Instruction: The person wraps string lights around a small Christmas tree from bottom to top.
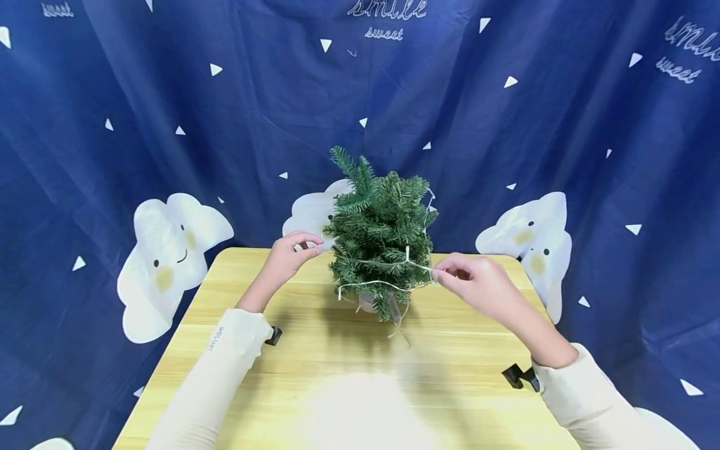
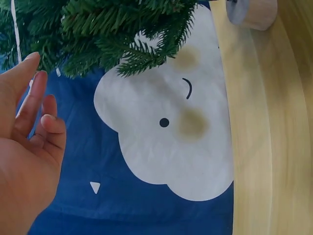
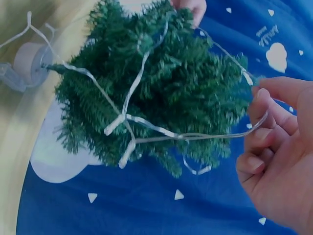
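Observation:
A small green artificial Christmas tree stands on the table with a string of lights, white-bulbed on a pale wire, draped across its front and right side. My right hand pinches the wire between thumb and forefinger to the right of the tree. In the right wrist view, strands run from the right hand across the branches. My left hand is at the tree's left side, thumb and forefinger close together at the wire. In the left wrist view, the wire passes behind the thumb of the left hand; the contact is partly hidden.
The tree's round base rests on the wooden table. A clear plastic case lies beside the base. Behind the table hangs a blue curtain with white clouds and triangles.

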Demonstrator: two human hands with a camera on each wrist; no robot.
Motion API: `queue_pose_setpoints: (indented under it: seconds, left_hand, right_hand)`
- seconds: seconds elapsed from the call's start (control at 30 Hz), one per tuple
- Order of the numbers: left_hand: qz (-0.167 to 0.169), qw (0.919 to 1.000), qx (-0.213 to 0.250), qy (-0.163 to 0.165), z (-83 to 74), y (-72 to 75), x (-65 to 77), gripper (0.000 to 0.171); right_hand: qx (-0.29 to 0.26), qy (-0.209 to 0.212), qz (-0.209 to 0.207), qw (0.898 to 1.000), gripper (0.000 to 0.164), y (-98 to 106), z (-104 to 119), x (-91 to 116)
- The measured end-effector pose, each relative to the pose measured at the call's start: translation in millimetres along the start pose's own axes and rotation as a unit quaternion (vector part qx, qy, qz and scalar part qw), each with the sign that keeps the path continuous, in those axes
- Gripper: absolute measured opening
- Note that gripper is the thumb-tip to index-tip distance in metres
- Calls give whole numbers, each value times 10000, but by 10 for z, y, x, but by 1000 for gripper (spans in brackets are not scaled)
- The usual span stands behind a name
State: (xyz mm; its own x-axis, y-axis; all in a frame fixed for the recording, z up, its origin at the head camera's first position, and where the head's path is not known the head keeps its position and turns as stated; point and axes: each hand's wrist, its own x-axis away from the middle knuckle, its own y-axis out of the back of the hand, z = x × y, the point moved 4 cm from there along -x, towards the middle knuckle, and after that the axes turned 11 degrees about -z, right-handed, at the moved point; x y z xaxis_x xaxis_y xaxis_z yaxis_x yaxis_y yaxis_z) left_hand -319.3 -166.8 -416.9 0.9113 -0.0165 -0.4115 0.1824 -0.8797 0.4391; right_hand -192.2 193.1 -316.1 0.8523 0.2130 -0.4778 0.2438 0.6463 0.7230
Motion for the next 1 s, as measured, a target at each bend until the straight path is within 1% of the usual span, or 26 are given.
queue_pose_setpoints:
  seconds: [0.1,0.23,0.4,0.5,0.57,0.63,0.7,0.73,0.77,0.8,0.83,0.87,0.9,0.93,1.0]
  left_hand:
    - [106,9994,-289,-184,-28,-42,29,21]
    - [242,9963,-693,-443,-91,-65,69,25]
    - [230,9920,-1060,-640,-173,-50,110,31]
    - [182,9896,-1206,-763,-248,-13,132,33]
    - [238,9885,-1251,-819,-338,26,154,33]
    - [309,9880,-1275,-816,-472,69,182,33]
    - [342,9870,-1306,-874,-638,93,215,33]
    - [314,9857,-1361,-942,-741,88,231,33]
    - [260,9839,-1402,-1082,-855,68,246,32]
    - [200,9807,-1456,-1290,-986,33,258,30]
    - [146,9757,-1547,-1544,-1125,-22,272,28]
    - [101,9691,-1625,-1854,-1272,-88,285,26]
    - [55,9604,-1699,-2208,-1424,-166,297,24]
    - [16,9499,-1757,-2583,-1574,-250,309,23]
    - [-36,9253,-1876,-3295,-1839,-427,324,21]
  right_hand:
    - [-286,-273,-221,9990,9,89,-78,-19]
    - [-586,-654,-310,9957,13,159,-171,-48]
    - [-415,-874,-190,9951,19,142,-269,-76]
    - [-174,-881,-181,9958,20,122,-313,-89]
    - [-36,-825,-219,9963,20,111,-330,-98]
    - [94,-725,-295,9969,18,105,-334,-106]
    - [191,-586,-389,9973,16,102,-322,-115]
    - [239,-519,-431,9974,15,102,-313,-118]
    - [271,-445,-476,9975,14,104,-301,-121]
    - [315,-379,-520,9974,12,106,-289,-122]
    - [358,-312,-565,9973,11,110,-277,-123]
    - [390,-244,-602,9971,10,115,-263,-123]
    - [417,-165,-640,9969,10,119,-251,-125]
    - [441,-96,-667,9968,9,122,-239,-127]
    - [447,92,-710,9964,8,122,-214,-139]
